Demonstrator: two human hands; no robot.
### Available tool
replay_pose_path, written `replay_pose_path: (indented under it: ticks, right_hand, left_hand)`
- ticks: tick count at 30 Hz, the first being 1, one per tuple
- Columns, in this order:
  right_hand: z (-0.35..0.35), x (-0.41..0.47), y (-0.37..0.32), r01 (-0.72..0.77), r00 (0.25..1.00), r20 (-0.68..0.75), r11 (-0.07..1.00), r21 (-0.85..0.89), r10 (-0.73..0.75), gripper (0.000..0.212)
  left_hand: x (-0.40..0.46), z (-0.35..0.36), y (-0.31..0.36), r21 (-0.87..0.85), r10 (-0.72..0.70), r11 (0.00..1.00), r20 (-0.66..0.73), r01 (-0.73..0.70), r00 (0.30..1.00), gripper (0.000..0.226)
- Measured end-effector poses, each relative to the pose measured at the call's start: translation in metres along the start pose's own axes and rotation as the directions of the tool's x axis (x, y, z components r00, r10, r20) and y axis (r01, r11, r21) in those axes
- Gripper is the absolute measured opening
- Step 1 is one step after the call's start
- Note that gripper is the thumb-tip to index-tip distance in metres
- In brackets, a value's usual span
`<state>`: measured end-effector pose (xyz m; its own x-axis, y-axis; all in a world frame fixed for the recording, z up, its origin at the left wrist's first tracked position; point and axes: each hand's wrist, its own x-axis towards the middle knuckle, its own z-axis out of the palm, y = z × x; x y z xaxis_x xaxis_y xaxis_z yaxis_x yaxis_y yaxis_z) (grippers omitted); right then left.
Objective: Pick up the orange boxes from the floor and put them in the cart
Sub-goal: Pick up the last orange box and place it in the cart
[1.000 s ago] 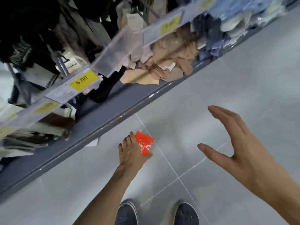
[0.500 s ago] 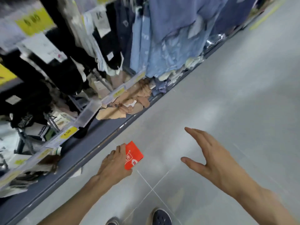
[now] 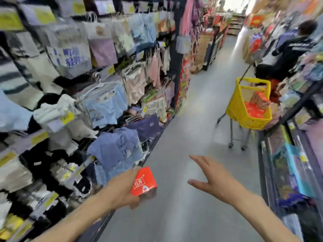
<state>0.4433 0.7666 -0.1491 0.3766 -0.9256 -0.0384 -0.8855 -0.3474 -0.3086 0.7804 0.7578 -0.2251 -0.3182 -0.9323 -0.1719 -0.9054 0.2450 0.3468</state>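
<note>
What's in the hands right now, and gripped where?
The left hand grips an orange box by its near left side and underside. The right hand is open and holds nothing.

On your left, racks of packaged socks and underwear (image 3: 104, 102) hang with yellow price tags (image 3: 67, 117); grey floor (image 3: 201, 119) runs up the aisle; on your right, a person in dark clothing (image 3: 290, 49) crouches beside shelves of boxed goods (image 3: 293, 168).
</note>
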Motion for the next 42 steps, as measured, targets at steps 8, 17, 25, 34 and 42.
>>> replay_pose_path:
  ticks: [8,17,25,34,42]
  right_hand:
    - [-0.164,-0.042,0.049,-0.111,0.982,-0.158,0.994,-0.022,0.106,0.087]
    - [-0.27,-0.024,0.117,-0.242,0.94,-0.256,0.97,-0.026,0.228,0.087]
    - [-0.334,0.061,0.198,-0.338,0.909,-0.262,0.941,-0.005,0.325,0.087]
    - [-0.409,0.148,0.305,-0.475,0.819,-0.338,0.878,0.053,0.464,0.084]
    - [-0.444,0.219,0.441,-0.552,0.76,-0.365,0.83,0.073,0.538,0.086]
  left_hand:
    - [0.046,-0.184,0.149,0.031,0.267,0.964,-0.101,-0.265,0.959,0.093]
    - [0.164,-0.284,0.236,0.072,0.429,0.903,-0.159,-0.423,0.889,0.085]
    - [0.327,-0.326,0.281,0.056,0.562,0.826,-0.17,-0.561,0.809,0.091]
    - [0.526,-0.369,0.349,0.067,0.692,0.721,-0.058,-0.689,0.719,0.089]
    - [0.703,-0.359,0.426,0.097,0.735,0.671,0.048,-0.735,0.676,0.096]
